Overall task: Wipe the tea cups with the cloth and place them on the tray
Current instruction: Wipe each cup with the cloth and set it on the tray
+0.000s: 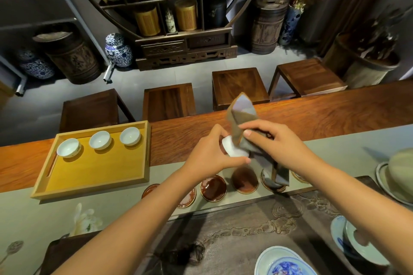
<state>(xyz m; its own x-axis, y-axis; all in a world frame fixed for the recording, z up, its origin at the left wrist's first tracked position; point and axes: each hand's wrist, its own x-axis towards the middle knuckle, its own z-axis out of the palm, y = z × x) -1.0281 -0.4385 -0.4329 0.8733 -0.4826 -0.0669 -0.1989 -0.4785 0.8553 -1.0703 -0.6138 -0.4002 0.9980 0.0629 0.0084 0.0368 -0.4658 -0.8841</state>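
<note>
My left hand (210, 152) grips a small white tea cup (234, 150) above the table. My right hand (274, 143) holds a brown and grey cloth (242, 114) pressed against that cup; one end of the cloth sticks up, the other hangs down toward the coasters. To the left lies a yellow wooden tray (96, 176). Three white tea cups stand upright in a row along its far side: one at the left (68, 148), one in the middle (100, 140), one at the right (130, 136).
Several round brown coasters (213, 187) lie in a row on the grey runner (26, 219) under my hands. A carved dark tea board (257, 236) lies nearer me, with blue-and-white bowls (283, 261) at the lower right. Wooden stools (168, 101) stand beyond the table.
</note>
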